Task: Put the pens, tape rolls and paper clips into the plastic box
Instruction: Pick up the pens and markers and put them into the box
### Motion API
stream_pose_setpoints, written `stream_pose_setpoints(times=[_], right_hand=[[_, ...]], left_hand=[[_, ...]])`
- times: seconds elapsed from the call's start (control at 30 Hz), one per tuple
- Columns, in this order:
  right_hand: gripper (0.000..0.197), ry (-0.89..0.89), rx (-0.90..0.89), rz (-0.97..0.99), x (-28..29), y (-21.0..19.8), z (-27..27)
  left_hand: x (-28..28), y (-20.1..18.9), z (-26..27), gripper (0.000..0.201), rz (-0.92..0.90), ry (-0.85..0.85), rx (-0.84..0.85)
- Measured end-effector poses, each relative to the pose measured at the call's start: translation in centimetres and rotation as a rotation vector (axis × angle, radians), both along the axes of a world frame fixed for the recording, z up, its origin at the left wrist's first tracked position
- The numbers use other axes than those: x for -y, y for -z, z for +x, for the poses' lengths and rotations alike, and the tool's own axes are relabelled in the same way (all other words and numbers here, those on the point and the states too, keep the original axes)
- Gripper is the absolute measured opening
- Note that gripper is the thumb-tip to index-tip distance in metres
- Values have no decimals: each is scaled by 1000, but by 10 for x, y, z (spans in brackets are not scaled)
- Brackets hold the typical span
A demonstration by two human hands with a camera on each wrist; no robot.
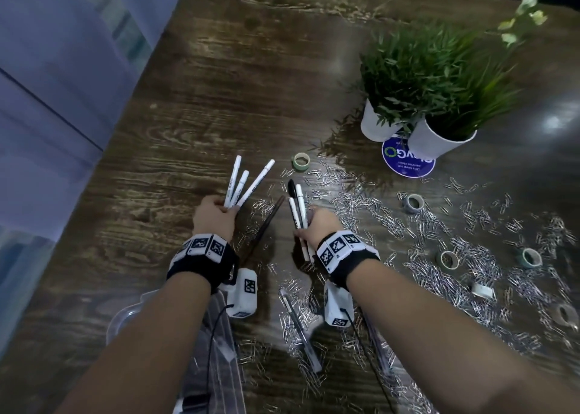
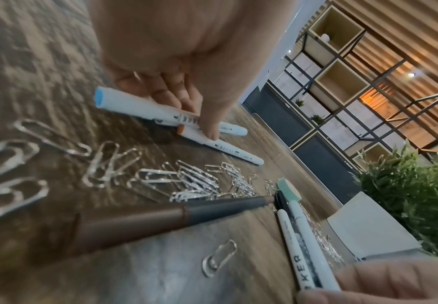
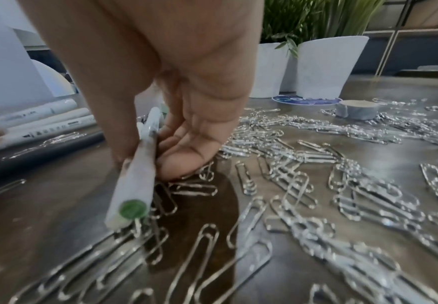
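Note:
My left hand grips three white pens that fan out away from me; in the left wrist view the left hand has its thumb pressed on these white pens. My right hand holds a small bunch of black and white pens, and a white pen with a green end sticks out of my right hand just above the paper clips. A dark brown pen lies on the table between both hands. The clear plastic box shows partly under my left forearm.
Paper clips cover the table's right half, with several tape rolls among them, one green and one grey. A clear pen lies near me. Two potted plants stand on a blue sticker at the back right.

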State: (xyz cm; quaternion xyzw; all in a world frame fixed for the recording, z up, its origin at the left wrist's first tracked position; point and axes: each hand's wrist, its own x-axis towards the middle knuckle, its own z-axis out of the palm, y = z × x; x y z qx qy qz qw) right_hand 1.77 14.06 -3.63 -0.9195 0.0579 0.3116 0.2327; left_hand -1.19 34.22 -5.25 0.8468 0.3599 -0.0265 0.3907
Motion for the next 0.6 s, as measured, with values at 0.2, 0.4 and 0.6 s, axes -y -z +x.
stream_pose_setpoints(times=[0.2, 0.4, 0.6], right_hand=[[17, -40, 3, -14, 3, 1, 6], [11, -5, 13, -16, 4, 2, 6], [17, 16, 36, -7, 18, -4, 8]], left_hand=[[-1, 3, 19, 39, 133, 88, -104], [4, -3, 28, 40, 192, 246, -284], [7, -8, 23, 37, 79, 221, -199]])
